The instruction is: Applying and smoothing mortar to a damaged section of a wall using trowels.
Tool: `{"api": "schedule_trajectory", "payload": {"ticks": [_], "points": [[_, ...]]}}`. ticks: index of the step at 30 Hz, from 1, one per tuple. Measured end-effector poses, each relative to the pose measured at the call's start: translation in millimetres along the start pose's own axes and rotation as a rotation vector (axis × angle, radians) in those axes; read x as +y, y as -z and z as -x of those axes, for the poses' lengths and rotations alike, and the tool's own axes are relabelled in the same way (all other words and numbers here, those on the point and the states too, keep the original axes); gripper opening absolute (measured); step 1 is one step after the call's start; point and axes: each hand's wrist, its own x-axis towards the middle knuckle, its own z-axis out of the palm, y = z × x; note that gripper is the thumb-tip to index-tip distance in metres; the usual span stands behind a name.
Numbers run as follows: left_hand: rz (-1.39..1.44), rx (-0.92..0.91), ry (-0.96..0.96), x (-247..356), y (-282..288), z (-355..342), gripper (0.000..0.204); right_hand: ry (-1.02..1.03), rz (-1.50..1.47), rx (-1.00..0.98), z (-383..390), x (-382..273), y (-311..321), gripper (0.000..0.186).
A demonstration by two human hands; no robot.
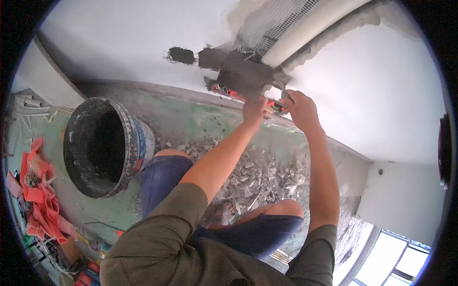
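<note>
My left hand [255, 112] is at the base of the wall, its fingers curled at a narrow slot holding red electrical boxes [225, 90] with wires, beneath a patch of wet dark mortar [241, 70]. What it grips is too small to make out. My right hand [300, 109] is just right of it, fingers pinched on a small grey piece [285, 93] at the right end of the boxes, beside a pale hole in the mortar. A white pipe [305, 27] and mesh [281, 28] run up the wall from the mortar.
A large dark bucket [76, 148] stands left of my knees. Broken rubble [257, 176] covers the green floor before me. Crumpled red material [38, 190], tools and white pipes [33, 107] lie at the far left. A window [377, 257] is at lower right.
</note>
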Motion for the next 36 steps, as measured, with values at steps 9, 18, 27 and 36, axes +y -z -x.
{"api": "schedule_trajectory", "payload": {"ticks": [9,18,27,36], "points": [[0.074,-0.094,-0.012,-7,-1,-6,0.024,0.07,0.089,0.15,-6,7,-47,0.031],[0.011,-0.022,-0.016,-2,4,1,0.023,0.042,0.084,0.063,29,31,-14,0.034],[-0.064,-0.02,-0.045,2,1,-4,0.025,0.085,0.054,0.292,11,27,-64,0.026],[-0.102,-0.011,0.019,10,-7,6,0.028,0.108,0.017,0.165,38,39,-53,0.03]]}}
